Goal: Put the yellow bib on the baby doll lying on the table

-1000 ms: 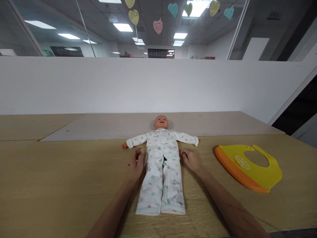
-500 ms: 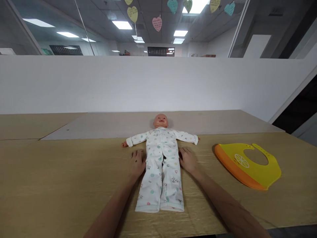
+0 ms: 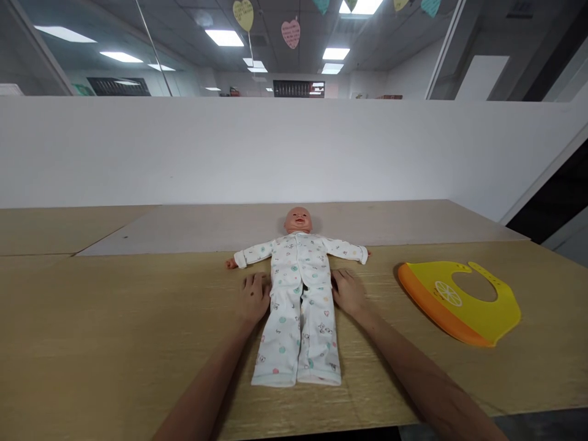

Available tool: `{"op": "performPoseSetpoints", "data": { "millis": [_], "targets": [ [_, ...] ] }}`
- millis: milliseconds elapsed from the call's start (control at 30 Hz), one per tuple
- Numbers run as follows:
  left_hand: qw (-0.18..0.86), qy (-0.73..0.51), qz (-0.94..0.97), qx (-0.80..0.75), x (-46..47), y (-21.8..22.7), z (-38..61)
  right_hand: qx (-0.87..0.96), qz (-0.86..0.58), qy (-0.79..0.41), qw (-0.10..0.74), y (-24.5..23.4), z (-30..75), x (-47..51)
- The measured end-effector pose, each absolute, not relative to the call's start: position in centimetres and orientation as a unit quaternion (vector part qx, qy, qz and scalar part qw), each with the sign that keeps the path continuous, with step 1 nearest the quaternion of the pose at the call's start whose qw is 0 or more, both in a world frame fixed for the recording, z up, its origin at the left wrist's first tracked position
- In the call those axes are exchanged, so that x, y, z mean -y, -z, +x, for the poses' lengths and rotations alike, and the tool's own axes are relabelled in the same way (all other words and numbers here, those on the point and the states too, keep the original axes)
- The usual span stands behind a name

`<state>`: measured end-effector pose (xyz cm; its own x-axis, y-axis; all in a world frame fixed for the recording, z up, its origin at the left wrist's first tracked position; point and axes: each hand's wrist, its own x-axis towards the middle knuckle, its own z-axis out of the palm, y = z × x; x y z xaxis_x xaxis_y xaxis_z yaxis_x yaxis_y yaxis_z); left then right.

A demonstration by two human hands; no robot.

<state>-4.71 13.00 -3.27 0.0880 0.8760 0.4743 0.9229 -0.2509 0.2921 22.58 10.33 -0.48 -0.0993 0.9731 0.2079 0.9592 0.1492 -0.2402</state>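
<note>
A baby doll (image 3: 299, 269) lies on its back in the middle, arms spread out, dressed in a white printed top and trousers. Beside its hip on the left, my left hand (image 3: 255, 297) rests flat on the table with the fingers stretched out. My right hand (image 3: 349, 293) lies the same way at the doll's other hip, its fingertips close to the cloth. Neither hand holds anything. Whether the thumbs touch the clothes I cannot tell. Over on the right lies a yellow and orange bib (image 3: 473, 318) with a citrus slice print.
The wooden table (image 3: 114, 331) has a paler board (image 3: 220, 226) along its back, under the doll's head. A white partition (image 3: 229, 153) with glass above it stands behind. The table's front edge runs near my forearms.
The view has tipped down slightly, so the background and the paper hearts sit higher. Both hands, the doll and the bib keep their places on the table.
</note>
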Motion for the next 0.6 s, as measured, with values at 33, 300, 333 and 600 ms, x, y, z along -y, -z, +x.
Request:
{"op": "performPoseSetpoints", "data": {
  "millis": [33, 300, 333, 600],
  "targets": [
    [0.041, 0.293, -0.735, 0.61, -13.04, 3.33, -4.69, 0.743, -0.65, -0.018, 0.157, 0.52, 22.61, -10.33],
    [0.008, 0.288, -0.748, 0.597, -12.81, 3.43, -4.63, 0.743, -0.65, -0.032, 0.156, 0.4, 22.64, -10.22],
    [0.003, 0.29, -0.751, 0.593, -12.8, 3.41, -4.64, 0.74, -0.652, -0.035, 0.158, 0.38, 22.59, -10.19],
    [-0.026, 0.309, -0.75, 0.585, -13.06, 3.48, -4.58, 0.747, -0.644, -0.026, 0.16, 0.65, 22.59, -10.2]
  ]
}}
